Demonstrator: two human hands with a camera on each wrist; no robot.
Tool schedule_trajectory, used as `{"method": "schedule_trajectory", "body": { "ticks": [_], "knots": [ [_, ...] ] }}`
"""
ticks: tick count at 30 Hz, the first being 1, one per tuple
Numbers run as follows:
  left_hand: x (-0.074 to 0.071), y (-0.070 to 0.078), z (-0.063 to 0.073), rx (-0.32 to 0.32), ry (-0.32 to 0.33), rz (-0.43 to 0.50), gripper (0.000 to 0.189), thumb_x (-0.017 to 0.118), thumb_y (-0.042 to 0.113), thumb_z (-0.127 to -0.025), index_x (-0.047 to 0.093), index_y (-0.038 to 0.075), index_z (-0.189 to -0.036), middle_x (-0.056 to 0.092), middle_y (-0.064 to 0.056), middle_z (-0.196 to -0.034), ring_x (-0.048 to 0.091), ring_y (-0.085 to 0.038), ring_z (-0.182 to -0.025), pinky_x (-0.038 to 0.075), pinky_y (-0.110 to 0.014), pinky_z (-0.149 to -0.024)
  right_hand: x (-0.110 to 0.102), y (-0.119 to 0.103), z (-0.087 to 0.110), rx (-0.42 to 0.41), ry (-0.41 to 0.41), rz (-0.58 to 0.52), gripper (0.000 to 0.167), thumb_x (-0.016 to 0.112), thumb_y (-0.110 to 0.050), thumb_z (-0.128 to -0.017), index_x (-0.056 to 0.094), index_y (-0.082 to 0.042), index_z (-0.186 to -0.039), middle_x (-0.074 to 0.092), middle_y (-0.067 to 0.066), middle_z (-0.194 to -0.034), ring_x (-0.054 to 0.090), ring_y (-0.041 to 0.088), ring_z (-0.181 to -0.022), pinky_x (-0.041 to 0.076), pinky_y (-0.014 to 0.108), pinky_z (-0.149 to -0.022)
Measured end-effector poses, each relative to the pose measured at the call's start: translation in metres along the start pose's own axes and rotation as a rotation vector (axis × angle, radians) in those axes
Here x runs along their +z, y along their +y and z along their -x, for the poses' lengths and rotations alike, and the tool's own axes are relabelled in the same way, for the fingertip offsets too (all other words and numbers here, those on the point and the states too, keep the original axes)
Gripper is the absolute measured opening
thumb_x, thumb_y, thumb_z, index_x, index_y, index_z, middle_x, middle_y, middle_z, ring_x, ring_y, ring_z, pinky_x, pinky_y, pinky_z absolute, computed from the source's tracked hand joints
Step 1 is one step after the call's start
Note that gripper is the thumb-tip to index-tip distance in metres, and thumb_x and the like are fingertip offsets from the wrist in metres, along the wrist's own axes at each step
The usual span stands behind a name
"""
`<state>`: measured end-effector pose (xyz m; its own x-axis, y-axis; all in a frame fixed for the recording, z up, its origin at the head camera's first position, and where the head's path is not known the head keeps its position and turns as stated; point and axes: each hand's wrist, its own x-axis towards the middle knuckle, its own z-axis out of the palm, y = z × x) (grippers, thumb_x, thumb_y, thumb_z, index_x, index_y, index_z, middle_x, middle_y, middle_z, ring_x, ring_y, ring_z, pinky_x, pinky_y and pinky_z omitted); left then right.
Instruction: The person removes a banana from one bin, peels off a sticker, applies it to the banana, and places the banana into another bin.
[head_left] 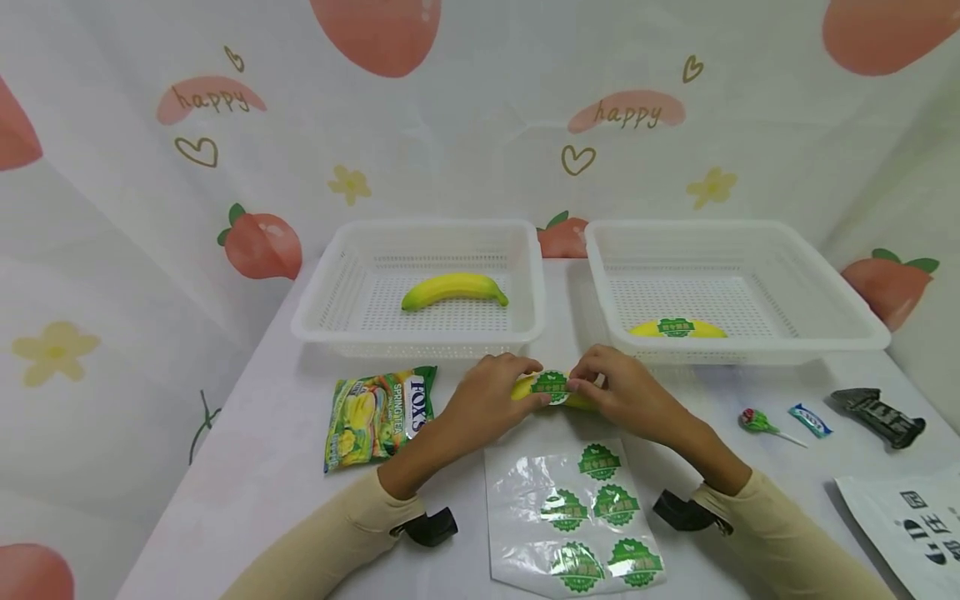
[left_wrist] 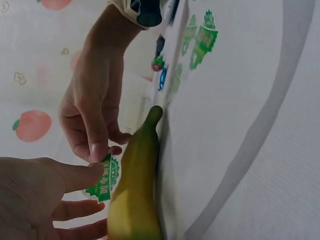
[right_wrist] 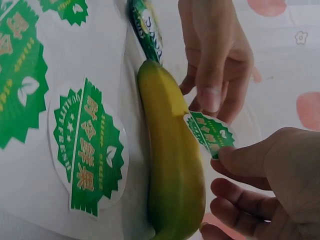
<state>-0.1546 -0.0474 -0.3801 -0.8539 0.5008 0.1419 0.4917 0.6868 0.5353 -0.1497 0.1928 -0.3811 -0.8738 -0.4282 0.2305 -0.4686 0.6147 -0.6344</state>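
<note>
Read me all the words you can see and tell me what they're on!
"happy", twice: on the white peach-printed cloth.
"FOXS": on the shiny green-and-yellow bag.
"SPRING TEA": same bag.
"时令鲜果": on the round green jagged-edged stickers.
"QUALITY FRESH": same stickers; their tiny yellow writing is too small.
Too blurred or unclear: the black wrapper, small blue wrapper and flat white packaging with black print.

Left hand (head_left: 486,393) near right hand (head_left: 628,393), forearms (head_left: 411,468) converging, fingers (right_wrist: 245,198) bent
</note>
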Motion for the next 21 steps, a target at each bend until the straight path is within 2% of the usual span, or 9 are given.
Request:
{"method": "schedule_trajectory", "body": {
  "ticks": [7, 14, 16, 18, 21],
  "knots": [
    [0.014, -0.005, -0.009, 0.018, 0.014, -0.047, 0.042, 0.076, 0.040, -0.099, 0.072, 0.013, -0.130, 0.074, -0.005, -0.120, 0.063, -0.021, -0.099, 0.048, -0.035, -0.079, 0.001, 0.007, -0.001, 0.007, -0.001, 0.011, 0.005, 0.077, -0.011, -0.098, 0.076, -0.009, -0.093, 0.065, -0.004, -0.093, 0.058, 0.007, -0.082, 0.049, 0.025, -0.069],
    [0.019, -0.008, -0.011, 0.016, 0.035, -0.039, 0.037, 0.078, 0.037, -0.097, 0.073, 0.013, -0.126, 0.074, -0.001, -0.118, 0.062, -0.016, -0.094, 0.047, -0.033, -0.078, 0.003, 0.008, -0.002, 0.011, 0.014, 0.024, 0.008, 0.079, -0.010, -0.096, 0.072, -0.009, -0.096, 0.064, -0.004, -0.093, 0.058, 0.009, -0.084, 0.049, 0.025, -0.070],
    [0.019, -0.008, -0.010, 0.008, 0.036, -0.023, 0.038, 0.079, 0.036, -0.097, 0.071, 0.013, -0.126, 0.074, -0.002, -0.119, 0.063, -0.017, -0.097, 0.049, -0.035, -0.080, 0.004, 0.008, -0.002, -0.008, 0.024, 0.021, 0.012, 0.080, -0.009, -0.094, 0.070, -0.012, -0.099, 0.064, -0.005, -0.096, 0.058, 0.011, -0.089, 0.050, 0.028, -0.073],
    [0.019, -0.008, -0.010, 0.003, 0.037, -0.006, 0.039, 0.079, 0.036, -0.097, 0.069, 0.012, -0.126, 0.074, -0.002, -0.122, 0.066, -0.019, -0.102, 0.052, -0.037, -0.084, 0.005, 0.008, -0.001, -0.050, 0.025, 0.027, 0.016, 0.083, -0.008, -0.092, 0.071, -0.015, -0.101, 0.064, -0.003, -0.104, 0.059, 0.014, -0.098, 0.054, 0.033, -0.081],
    [0.020, -0.007, -0.009, -0.006, 0.029, 0.028, 0.040, 0.080, 0.034, -0.096, 0.063, 0.012, -0.125, 0.073, -0.003, -0.125, 0.068, -0.021, -0.106, 0.054, -0.040, -0.087, 0.008, 0.007, 0.000, -0.118, -0.015, 0.060, 0.023, 0.085, -0.009, -0.090, 0.077, -0.016, -0.111, 0.065, 0.002, -0.117, 0.059, 0.023, -0.113, 0.054, 0.044, -0.091]
  ]
}}
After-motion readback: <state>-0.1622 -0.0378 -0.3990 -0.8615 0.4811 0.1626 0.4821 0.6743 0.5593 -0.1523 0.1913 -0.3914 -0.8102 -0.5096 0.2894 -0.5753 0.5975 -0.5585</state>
